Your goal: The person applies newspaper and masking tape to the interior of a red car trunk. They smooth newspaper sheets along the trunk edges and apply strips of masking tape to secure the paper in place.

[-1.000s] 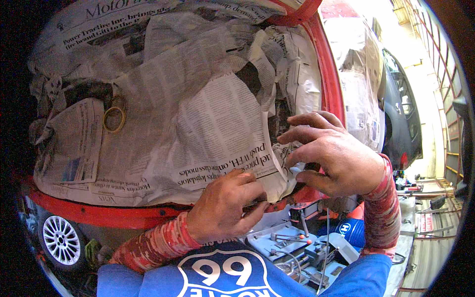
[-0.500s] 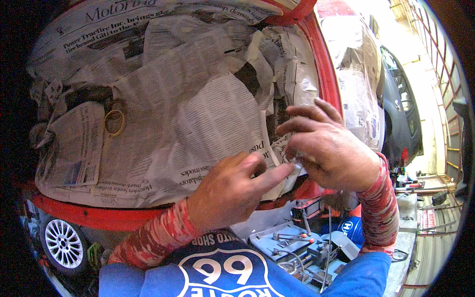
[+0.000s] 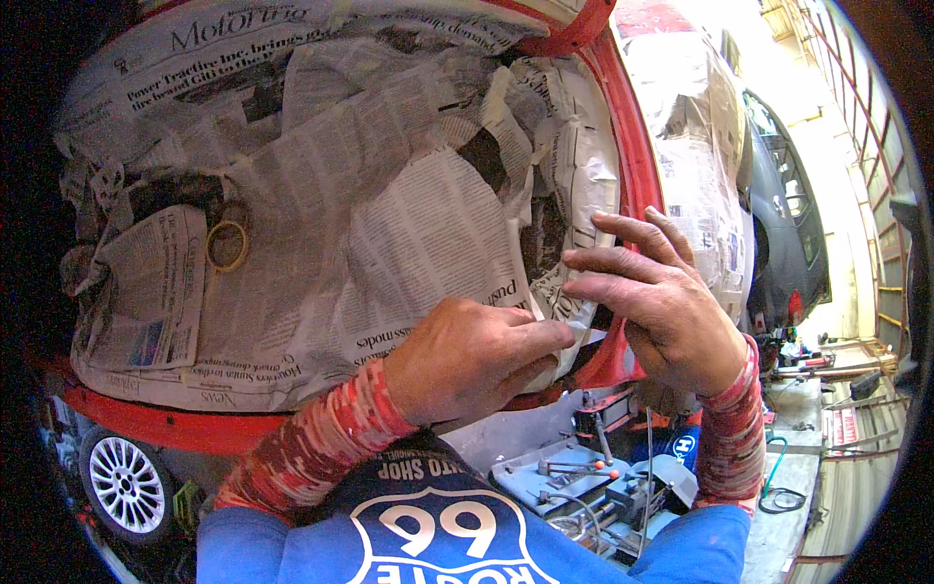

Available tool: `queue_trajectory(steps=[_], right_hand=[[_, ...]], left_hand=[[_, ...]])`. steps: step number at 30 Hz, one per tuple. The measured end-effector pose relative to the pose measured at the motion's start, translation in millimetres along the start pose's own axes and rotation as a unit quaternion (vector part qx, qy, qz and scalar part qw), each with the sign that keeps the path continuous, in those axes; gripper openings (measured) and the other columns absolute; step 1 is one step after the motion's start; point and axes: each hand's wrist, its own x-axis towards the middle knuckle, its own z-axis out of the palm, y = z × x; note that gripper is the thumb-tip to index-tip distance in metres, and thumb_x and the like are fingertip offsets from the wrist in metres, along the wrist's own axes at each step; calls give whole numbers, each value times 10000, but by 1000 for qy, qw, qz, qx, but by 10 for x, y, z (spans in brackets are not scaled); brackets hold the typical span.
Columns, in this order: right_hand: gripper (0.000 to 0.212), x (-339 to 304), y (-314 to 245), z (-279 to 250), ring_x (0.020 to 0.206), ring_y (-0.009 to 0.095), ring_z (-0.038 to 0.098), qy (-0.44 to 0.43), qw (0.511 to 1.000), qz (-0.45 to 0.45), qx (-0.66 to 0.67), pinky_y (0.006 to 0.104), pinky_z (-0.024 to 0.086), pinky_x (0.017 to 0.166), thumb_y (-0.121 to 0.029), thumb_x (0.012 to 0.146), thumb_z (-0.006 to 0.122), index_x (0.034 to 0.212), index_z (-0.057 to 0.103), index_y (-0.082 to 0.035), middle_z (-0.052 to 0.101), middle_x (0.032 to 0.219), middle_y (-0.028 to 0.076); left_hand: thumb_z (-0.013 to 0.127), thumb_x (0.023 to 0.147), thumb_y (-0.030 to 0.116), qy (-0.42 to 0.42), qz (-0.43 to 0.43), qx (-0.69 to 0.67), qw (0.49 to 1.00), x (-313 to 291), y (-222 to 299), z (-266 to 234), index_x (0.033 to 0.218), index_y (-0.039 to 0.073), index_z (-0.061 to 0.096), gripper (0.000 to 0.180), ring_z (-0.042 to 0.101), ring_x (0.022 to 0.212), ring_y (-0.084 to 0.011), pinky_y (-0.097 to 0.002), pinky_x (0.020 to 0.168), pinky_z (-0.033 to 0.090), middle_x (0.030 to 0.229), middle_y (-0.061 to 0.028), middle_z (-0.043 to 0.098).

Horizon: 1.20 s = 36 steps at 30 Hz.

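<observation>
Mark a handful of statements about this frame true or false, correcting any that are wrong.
1. A yellowish ring lies on the newspaper. True.
2. Both hands are at the ring. False: the left hand and right hand are at the newspaper's near right corner.
3. A wheel shows at lower left. True.
4. The sleeves at the wrists are plain green. False: these sleeves are patterned in reds.
5. A dark car stands at the right. True.
</observation>
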Motion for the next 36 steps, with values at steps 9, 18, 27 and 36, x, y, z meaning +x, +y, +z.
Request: queue_trajectory(steps=[9,18,27,36], right_hand=[[371,-139,28,-140,1453,398,520,-55,996,13,70,620,238,1262,-321,831,796,1152,797,-135,754,1248,66],[253,-213,110,41,1339,314,590,23,998,-14,51,560,372,1218,-255,834,799,1076,778,-187,738,1154,-8],[346,-273,62,16,1376,306,580,50,997,-10,52,542,367,1223,-110,781,745,1117,779,-185,756,1195,-9],[253,-495,-289,191,1231,395,678,288,953,56,72,522,511,1073,-14,901,648,1127,752,-59,759,1230,169]], left_hand=[[803,920,211,53,-88,-63,993,-96,240,108,1216,91,717,331,755,717,-334,-439,618,597,886,-175,740],[736,978,264,49,-31,-11,998,-88,372,228,1130,44,713,269,717,672,-351,-458,586,575,837,-143,694],[786,941,186,99,-20,-9,995,-352,466,59,1331,-28,648,465,742,724,-325,-405,631,599,887,-171,736],[638,1038,190,318,-387,41,865,-1836,-98,-601,1279,7,712,312,742,870,-365,-415,832,591,1033,-201,751]])
